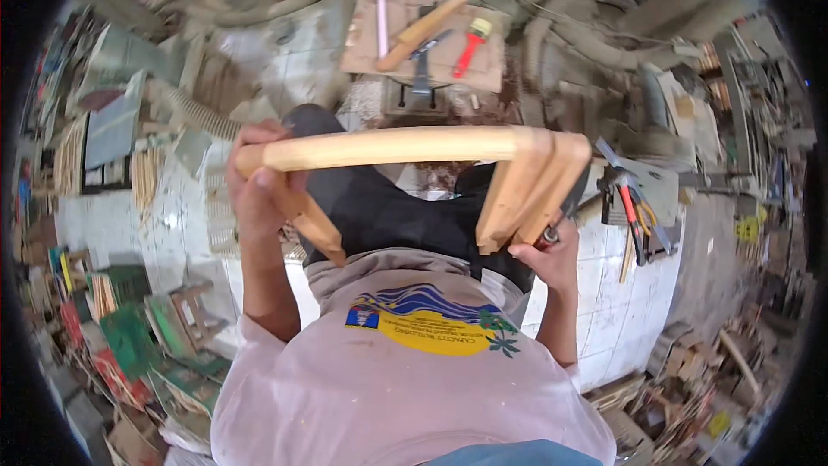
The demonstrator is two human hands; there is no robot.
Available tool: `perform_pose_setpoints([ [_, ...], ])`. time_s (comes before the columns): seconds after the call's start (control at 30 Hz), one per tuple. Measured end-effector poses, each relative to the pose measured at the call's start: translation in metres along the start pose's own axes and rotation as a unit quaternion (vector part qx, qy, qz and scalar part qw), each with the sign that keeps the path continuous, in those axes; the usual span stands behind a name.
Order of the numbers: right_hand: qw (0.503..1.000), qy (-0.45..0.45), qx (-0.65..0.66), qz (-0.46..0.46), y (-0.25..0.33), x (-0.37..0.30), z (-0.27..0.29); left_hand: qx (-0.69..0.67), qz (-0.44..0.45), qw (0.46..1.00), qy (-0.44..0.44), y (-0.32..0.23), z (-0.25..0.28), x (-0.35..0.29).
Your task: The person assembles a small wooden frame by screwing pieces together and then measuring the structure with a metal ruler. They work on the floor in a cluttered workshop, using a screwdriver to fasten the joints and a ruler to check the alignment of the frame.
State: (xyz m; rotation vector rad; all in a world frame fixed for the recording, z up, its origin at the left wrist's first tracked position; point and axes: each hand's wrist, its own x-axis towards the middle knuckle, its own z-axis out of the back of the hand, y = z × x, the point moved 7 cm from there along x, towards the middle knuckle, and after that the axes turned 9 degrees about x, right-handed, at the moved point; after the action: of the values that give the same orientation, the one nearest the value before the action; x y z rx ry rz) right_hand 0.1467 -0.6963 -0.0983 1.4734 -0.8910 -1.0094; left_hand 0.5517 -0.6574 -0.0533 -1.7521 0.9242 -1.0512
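A pale wooden frame (397, 147) spans the space above my lap, its long bar running crosswise and shorter pieces angling down at both ends. My left hand (260, 174) is closed around the frame's left corner, thumb on the near side. Beside the lower right end of the frame, my right hand (552, 252) is closed on a small dark tool with a round metal end (549, 234). Most of that tool is hidden, so its kind is unclear. The right thumb lies close to the frame's lower edge; whether it touches the wood I cannot tell.
Ahead stands a low work board (358, 56) holding a wooden piece (423, 32), a red-handled brush (471, 47) and a dark flat tool (421, 69). To the right, a hammer (628, 198) and other hand tools lie on a stand. Ribbed hose (203, 112) and wood scraps (690, 362) surround me.
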Motion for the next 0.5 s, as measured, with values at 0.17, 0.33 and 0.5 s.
perform_pose_setpoints([
  [0.17, 0.999, 0.032, 0.027, 0.007, -0.019, 0.011, 0.016, 0.022, 0.007, 1.0, 0.018, 0.007, -0.004, 0.001],
  [0.33, 0.992, 0.119, 0.007, -0.028, -0.012, 0.033, -0.003, 0.034, 0.02, 0.999, -0.008, 0.01, 0.003, 0.005],
  [0.5, 0.988, 0.143, -0.053, -0.03, -0.005, 0.048, -0.006, 0.163, 0.048, 0.98, -0.108, 0.012, 0.006, 0.016],
])
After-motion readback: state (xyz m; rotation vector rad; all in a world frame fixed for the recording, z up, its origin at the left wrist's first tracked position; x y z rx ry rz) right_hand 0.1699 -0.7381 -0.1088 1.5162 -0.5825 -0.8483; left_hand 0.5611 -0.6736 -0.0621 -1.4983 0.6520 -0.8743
